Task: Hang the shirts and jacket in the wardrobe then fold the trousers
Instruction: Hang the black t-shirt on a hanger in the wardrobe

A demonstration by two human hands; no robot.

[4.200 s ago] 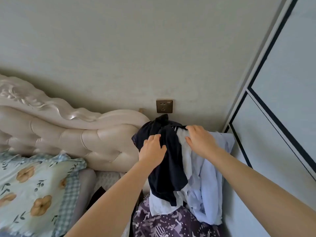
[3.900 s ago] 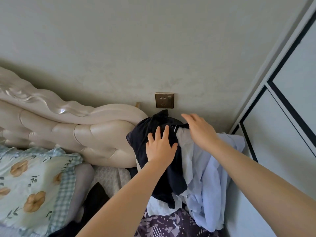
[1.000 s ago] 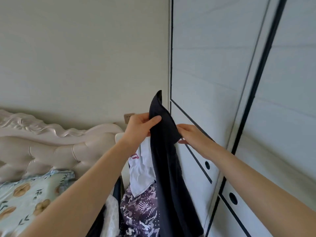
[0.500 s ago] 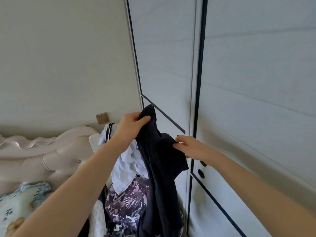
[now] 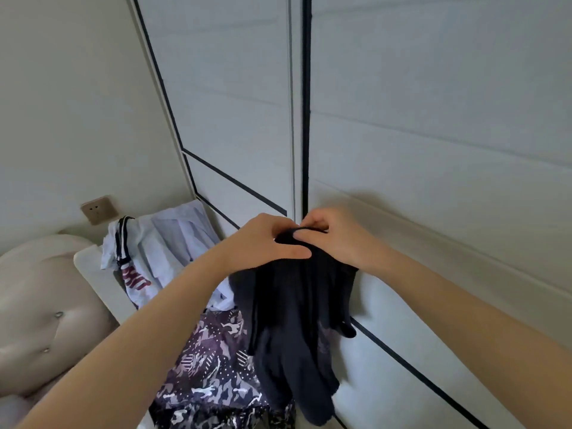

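Left hand (image 5: 263,243) clamped, thumb flat, over the bunched top edge of a dark garment (image 5: 291,320); right hand (image 5: 337,239) touching it, fingers curled into the same edge. Cloth hanging down below both hands, lower edges loose. Shut wardrobe doors (image 5: 418,150) right behind the knuckles, very near the right hand. Heap of white clothes (image 5: 167,246) over a purple camouflage garment (image 5: 210,360) below and left of the left forearm. Open air above both hands.
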